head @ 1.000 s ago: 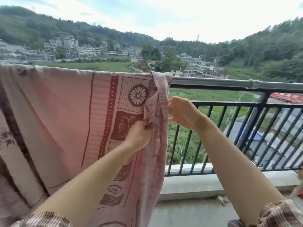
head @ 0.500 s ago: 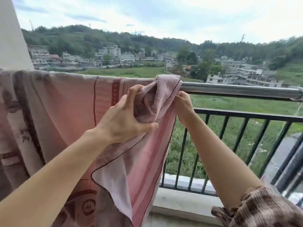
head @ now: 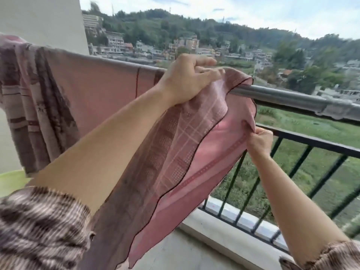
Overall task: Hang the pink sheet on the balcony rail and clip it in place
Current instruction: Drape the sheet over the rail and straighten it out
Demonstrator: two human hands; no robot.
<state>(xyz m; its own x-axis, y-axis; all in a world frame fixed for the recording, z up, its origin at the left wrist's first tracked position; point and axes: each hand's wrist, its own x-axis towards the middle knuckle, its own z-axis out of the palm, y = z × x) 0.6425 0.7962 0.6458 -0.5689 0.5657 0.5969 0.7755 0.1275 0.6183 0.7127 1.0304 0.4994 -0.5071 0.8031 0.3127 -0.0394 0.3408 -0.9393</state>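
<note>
Both left hand (head: 185, 80) and right hand (head: 260, 142) grip pink sheet (head: 97, 94)

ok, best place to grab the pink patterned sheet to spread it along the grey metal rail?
Likely the dark-piped hem of the pink patterned sheet at its free end, pinched from the balcony side. That end hangs slack off the grey metal rail, hem exposed. The left hand grips the fold on top; the right hand pinches the hem below.

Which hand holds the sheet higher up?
The left hand, gripping the pink sheet at the top rail; the right hand pinches its edge lower down.
</note>
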